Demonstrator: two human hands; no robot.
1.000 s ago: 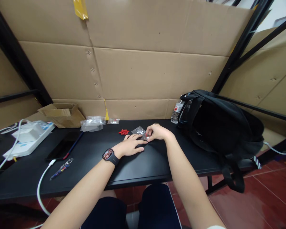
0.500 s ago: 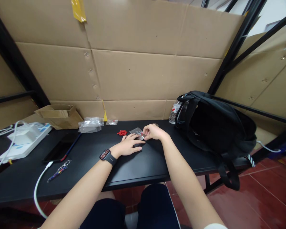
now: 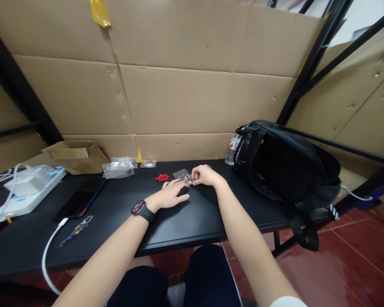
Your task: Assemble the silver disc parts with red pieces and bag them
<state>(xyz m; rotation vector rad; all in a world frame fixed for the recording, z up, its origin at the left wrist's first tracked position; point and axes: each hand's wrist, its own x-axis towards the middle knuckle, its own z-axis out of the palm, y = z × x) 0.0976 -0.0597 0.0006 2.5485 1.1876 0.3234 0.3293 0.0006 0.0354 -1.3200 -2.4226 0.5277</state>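
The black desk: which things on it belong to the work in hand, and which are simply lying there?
Seemingly in use:
small clear bag, at the fingers of the left hand and right hand
red bundle, beside it
probably the stacked clear bags

Apparently just lying there:
dark-screened device
keychain
power strip
backpack
water bottle

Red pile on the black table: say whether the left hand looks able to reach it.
Probably yes: the red pile lies just beyond the left hand, with nothing visible between, though that hand's fingers seem to touch the clear bag.
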